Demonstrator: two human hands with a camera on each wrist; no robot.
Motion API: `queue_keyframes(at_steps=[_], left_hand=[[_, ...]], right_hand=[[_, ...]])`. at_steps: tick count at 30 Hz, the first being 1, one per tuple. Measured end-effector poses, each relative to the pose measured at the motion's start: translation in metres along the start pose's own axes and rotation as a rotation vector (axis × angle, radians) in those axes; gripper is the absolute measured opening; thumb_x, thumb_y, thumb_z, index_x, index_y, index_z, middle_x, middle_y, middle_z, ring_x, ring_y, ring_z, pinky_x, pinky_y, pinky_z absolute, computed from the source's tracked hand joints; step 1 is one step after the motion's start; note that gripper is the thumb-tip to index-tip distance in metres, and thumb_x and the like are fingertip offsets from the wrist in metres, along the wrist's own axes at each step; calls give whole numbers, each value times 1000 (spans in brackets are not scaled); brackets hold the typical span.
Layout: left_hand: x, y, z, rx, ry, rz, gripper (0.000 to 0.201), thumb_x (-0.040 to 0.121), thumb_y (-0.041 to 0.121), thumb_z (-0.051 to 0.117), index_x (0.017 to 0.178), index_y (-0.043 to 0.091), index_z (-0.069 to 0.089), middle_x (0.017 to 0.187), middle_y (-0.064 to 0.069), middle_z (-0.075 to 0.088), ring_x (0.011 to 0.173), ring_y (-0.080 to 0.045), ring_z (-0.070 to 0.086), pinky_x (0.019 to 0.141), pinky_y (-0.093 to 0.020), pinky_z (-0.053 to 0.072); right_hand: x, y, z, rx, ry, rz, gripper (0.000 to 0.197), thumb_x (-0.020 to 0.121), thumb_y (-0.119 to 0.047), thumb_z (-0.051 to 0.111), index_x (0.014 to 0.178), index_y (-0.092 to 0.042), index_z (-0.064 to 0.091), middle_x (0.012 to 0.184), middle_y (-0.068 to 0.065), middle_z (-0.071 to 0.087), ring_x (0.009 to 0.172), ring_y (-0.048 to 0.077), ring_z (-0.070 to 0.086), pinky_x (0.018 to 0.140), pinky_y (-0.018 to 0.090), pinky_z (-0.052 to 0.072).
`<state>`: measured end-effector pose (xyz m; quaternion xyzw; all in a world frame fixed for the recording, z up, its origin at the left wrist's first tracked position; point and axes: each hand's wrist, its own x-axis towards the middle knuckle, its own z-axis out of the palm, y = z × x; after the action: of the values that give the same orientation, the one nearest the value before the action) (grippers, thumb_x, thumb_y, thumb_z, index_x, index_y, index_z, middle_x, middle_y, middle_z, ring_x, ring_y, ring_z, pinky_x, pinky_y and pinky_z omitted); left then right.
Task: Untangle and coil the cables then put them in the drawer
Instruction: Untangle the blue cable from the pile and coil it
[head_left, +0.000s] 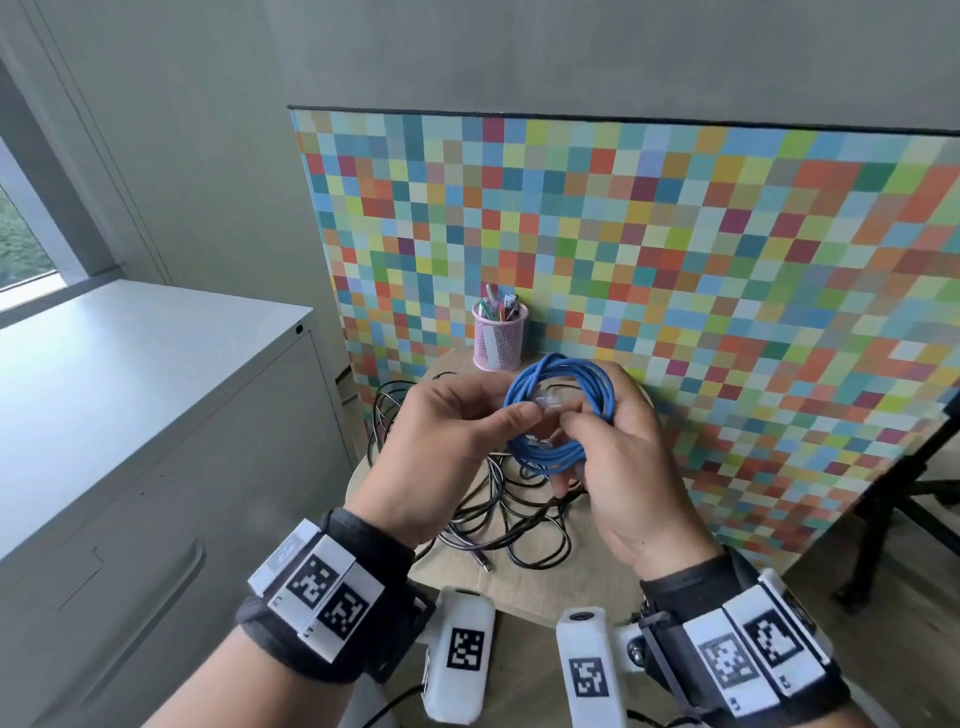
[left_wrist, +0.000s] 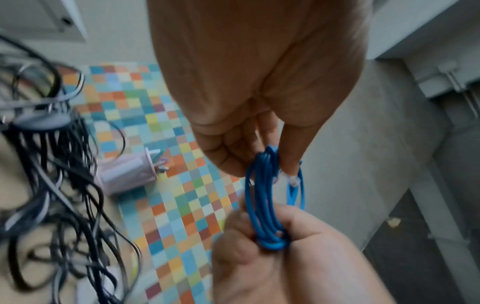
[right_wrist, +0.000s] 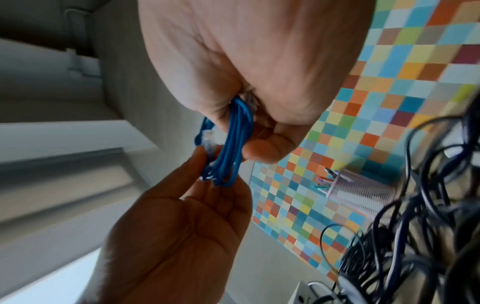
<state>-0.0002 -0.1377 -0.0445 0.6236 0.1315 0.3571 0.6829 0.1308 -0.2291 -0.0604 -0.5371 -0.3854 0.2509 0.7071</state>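
Note:
A blue cable (head_left: 563, 447) wound into a coil hangs in both hands above a small round wooden table (head_left: 561, 587). My right hand (head_left: 576, 434) grips the coil's lower right side, fingers curled round the strands (right_wrist: 235, 139). My left hand (head_left: 519, 410) pinches the cable's end at its clear plug (head_left: 548, 402), inside the loop; the plug (left_wrist: 292, 181) shows just past the left fingertips (left_wrist: 288, 164). A tangle of black cables (head_left: 498, 514) lies on the table under the hands. The grey cabinet (head_left: 156, 493) on the left has its drawers closed.
A pink mesh pen cup (head_left: 500, 338) stands at the table's back edge against a multicoloured checkered board (head_left: 675, 249). A black tripod (head_left: 904, 499) stands to the right. The cabinet top (head_left: 130, 353) is bare, and a window sits beyond it.

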Motion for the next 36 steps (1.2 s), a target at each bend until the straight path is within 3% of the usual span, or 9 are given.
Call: queue_keyframes(at_steps=[5, 8, 11, 14, 16, 21, 26, 31, 36], left_hand=[[-1, -6, 9, -257, 13, -29, 28, 91, 7, 67, 117, -3, 71, 87, -17, 73, 76, -32, 65, 58, -39, 57], [-2, -8, 10, -366, 104, -42, 36, 90, 4, 68, 126, 2, 63, 76, -15, 71, 67, -23, 68, 60, -37, 59], [2, -10, 5, -274, 178, -29, 34, 86, 5, 68, 118, 3, 61, 74, -16, 69, 64, -23, 66, 69, -31, 59], [7, -7, -1, -132, 173, -20, 12, 94, 3, 65, 105, -2, 65, 79, -17, 70, 69, -25, 66, 73, -33, 59], [9, -5, -5, -94, 165, -29, 13, 95, 5, 66, 104, -3, 67, 79, -15, 70, 71, -23, 65, 75, -33, 57], [9, -4, -10, -63, 132, -7, 20, 91, 20, 74, 107, 8, 77, 80, -9, 63, 74, -20, 54, 75, -32, 45], [12, 7, -11, -124, 216, 61, 16, 92, 11, 68, 105, 12, 77, 78, -8, 69, 68, -18, 62, 70, -28, 55], [12, 7, -15, 116, 176, 46, 15, 96, 14, 69, 108, 9, 78, 77, -1, 69, 69, -11, 60, 69, -22, 52], [9, 2, -12, 283, 134, 36, 14, 100, 22, 67, 105, 15, 78, 79, -8, 70, 74, -13, 61, 73, -26, 53]], right_hand=[[-5, -4, 5, 273, -93, 207, 31, 100, 1, 49, 89, -13, 74, 74, 7, 65, 61, 23, 59, 43, 29, 40], [-4, -4, 4, 156, -98, 147, 29, 99, 2, 54, 109, -20, 72, 83, 6, 69, 72, 23, 66, 48, 33, 48], [-2, 0, -2, -130, -64, -78, 60, 96, -2, 66, 137, -44, 56, 113, -2, 72, 103, 20, 72, 80, 42, 61], [-1, -2, -6, -150, -145, -201, 59, 99, -1, 63, 144, -38, 54, 135, -15, 66, 127, 10, 63, 103, 32, 53], [3, -7, -7, -139, -132, -210, 42, 102, -6, 61, 139, -26, 62, 127, -16, 71, 122, 4, 64, 100, 22, 51], [16, -6, -10, -107, 33, -180, 20, 101, -11, 65, 100, -24, 79, 92, 3, 78, 83, 22, 74, 76, 36, 58], [6, 2, -4, 105, -9, -84, 17, 99, -13, 62, 101, -17, 78, 86, 15, 75, 63, 27, 66, 59, 39, 55], [3, -4, -6, 126, -98, -94, 35, 91, -25, 73, 125, -18, 68, 106, 7, 75, 93, 20, 72, 77, 38, 58], [11, -5, -4, -105, -102, -170, 27, 89, -18, 74, 115, -26, 76, 101, 5, 79, 85, 23, 74, 85, 46, 62]])
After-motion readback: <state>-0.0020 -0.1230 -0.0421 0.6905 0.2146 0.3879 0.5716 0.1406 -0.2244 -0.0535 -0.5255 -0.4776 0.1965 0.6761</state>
